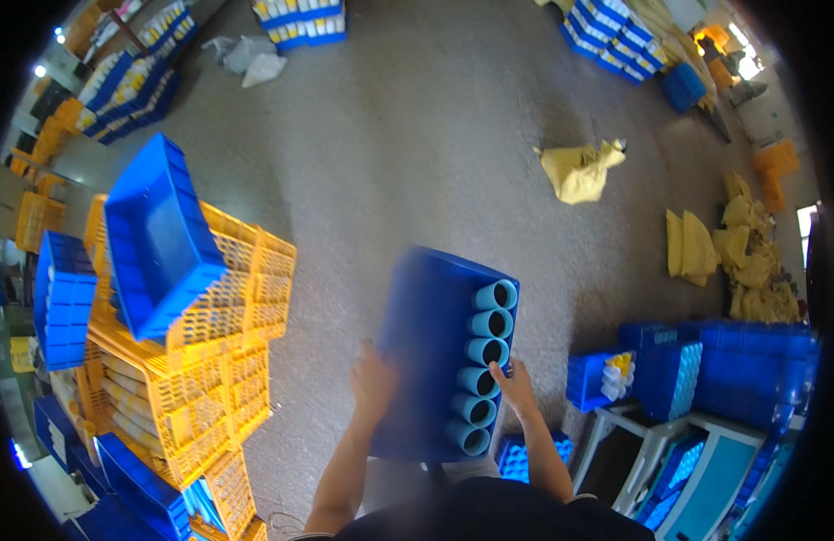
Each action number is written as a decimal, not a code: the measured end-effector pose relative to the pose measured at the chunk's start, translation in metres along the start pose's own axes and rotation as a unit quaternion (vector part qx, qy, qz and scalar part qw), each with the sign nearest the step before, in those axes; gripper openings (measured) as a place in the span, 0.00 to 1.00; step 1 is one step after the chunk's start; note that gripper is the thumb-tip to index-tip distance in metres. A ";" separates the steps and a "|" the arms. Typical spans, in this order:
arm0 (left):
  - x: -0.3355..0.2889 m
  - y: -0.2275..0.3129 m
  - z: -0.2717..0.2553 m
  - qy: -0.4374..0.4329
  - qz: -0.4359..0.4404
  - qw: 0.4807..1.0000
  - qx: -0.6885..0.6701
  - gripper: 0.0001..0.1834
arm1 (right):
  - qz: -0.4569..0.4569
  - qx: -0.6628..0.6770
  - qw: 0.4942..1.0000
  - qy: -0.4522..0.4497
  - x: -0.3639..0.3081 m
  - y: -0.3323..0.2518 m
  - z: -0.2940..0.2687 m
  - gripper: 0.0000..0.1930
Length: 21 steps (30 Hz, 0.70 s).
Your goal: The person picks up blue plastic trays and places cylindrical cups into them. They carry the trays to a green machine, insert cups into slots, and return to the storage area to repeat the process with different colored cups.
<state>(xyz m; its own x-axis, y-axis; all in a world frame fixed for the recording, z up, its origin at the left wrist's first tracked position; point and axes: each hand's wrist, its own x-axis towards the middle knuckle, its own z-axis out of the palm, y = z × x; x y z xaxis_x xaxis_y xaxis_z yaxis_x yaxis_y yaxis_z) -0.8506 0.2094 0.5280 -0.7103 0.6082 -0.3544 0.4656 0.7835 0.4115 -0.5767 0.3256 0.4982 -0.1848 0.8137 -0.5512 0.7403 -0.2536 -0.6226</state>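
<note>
Grey floor (372, 162), left hand (373, 383) and right hand (516, 385) gripping blue crate (426, 352), cyan cups (475, 350) inside

no legible text, label, brand, number or sign on any surface in view

Grey floor (372, 153) bears one crumpled yellow sack (579, 173); left of it, pale bags (253, 59); to its right, piled sacks (759, 261).
</note>
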 end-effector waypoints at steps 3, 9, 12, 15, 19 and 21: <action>0.078 0.011 -0.061 0.025 0.023 0.999 0.005 0.20 | -0.084 0.019 0.994 -0.062 0.072 -0.097 0.004 0.30; 0.205 0.028 -0.170 0.002 -0.108 0.993 -0.052 0.20 | -0.222 -0.109 0.953 -0.175 0.224 -0.314 0.028 0.30; 0.265 0.033 -0.229 0.079 -0.131 0.987 -0.058 0.19 | -0.276 -0.086 0.932 -0.220 0.278 -0.429 0.040 0.27; 0.342 0.031 -0.279 0.112 -0.145 0.976 -0.115 0.19 | -0.318 -0.135 0.924 -0.163 0.330 -0.532 0.067 0.23; 0.451 0.021 -0.336 0.116 -0.133 0.979 -0.107 0.20 | -0.410 -0.136 0.897 -0.095 0.383 -0.630 0.104 0.23; 0.522 0.020 -0.367 0.136 -0.113 0.978 -0.115 0.20 | -0.403 -0.116 0.904 -0.084 0.414 -0.690 0.118 0.23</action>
<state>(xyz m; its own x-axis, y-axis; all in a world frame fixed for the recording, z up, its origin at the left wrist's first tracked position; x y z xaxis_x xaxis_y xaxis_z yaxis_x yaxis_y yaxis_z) -1.4058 0.4965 0.6592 -0.9096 0.3429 -0.2346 0.1725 0.8254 0.5376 -1.2405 0.7755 0.6338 -0.8053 0.5900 -0.0592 0.4336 0.5179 -0.7374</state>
